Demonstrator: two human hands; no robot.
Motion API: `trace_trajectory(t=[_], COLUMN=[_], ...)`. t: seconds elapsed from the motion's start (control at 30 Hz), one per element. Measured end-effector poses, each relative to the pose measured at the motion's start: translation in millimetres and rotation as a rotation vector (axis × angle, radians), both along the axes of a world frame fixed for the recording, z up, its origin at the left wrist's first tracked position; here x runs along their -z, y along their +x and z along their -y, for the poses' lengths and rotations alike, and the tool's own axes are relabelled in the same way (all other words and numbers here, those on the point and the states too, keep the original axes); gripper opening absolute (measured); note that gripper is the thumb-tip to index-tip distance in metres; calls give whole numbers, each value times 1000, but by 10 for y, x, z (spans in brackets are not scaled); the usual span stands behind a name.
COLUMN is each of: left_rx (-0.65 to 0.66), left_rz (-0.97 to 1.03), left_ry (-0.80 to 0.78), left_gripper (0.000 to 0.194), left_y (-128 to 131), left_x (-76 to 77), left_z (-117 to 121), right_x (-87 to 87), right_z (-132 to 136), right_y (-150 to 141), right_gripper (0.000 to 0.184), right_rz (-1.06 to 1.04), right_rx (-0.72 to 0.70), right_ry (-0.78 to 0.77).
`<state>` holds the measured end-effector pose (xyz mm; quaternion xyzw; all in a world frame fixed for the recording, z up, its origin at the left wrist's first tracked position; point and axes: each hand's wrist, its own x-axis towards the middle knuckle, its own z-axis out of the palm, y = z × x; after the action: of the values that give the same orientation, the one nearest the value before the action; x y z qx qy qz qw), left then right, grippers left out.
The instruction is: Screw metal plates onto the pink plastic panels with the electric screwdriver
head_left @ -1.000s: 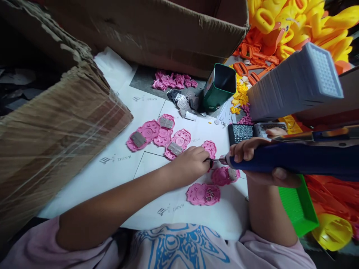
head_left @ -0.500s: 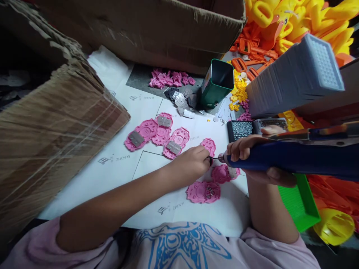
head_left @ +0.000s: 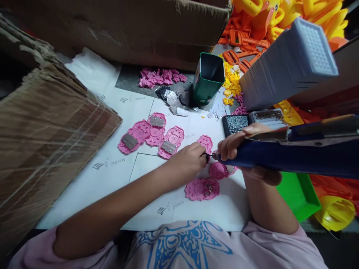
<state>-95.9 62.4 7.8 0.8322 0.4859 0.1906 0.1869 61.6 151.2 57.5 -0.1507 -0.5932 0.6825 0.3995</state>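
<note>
My right hand (head_left: 232, 146) grips a blue electric screwdriver (head_left: 291, 158), held level with its bit pointing left. Close to the bit's tip, my left hand (head_left: 190, 160) has its fingers pinched together beside a small dark part; what it holds is mostly hidden. Just behind these fingers lies a pink plastic plate (head_left: 205, 141), partly covered. Below the screwdriver are a pink plate with a metal piece (head_left: 218, 170) and another pink plate with small round parts (head_left: 196, 190). Further left, several pink plates (head_left: 175, 135) carry metal plates (head_left: 168, 147).
Cardboard boxes (head_left: 56, 130) wall the left and back. A green container (head_left: 207, 87) stands behind loose metal pieces (head_left: 174, 100) and pink parts (head_left: 159, 77). On the right are a black screw tray (head_left: 237, 124), a grey stack (head_left: 286, 67) and a green tray (head_left: 300, 198).
The view has shifted slightly, so most things appear a little further left. Both hands and the screwdriver keep nearly the same pose, with the bit still at the left fingers.
</note>
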Motion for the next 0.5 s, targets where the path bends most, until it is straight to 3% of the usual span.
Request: trace_trajectory(t=[0.13, 0.3, 0.5], left_rx=[52, 17, -136], left_rz=[36, 10, -5], left_ry=[0, 143, 158], left_gripper=[26, 22, 29], left_y=[-63, -74, 31], left_x=[-36, -31, -13], left_z=[-16, 33, 94], right_x=[-130, -378, -161], right_z=[-90, -286, -577], right_y=[26, 200, 360], right_gripper=[43, 39, 37], right_rz=[-74, -162, -162], right_rx=[-23, 229, 468], right_ry=[106, 83, 50])
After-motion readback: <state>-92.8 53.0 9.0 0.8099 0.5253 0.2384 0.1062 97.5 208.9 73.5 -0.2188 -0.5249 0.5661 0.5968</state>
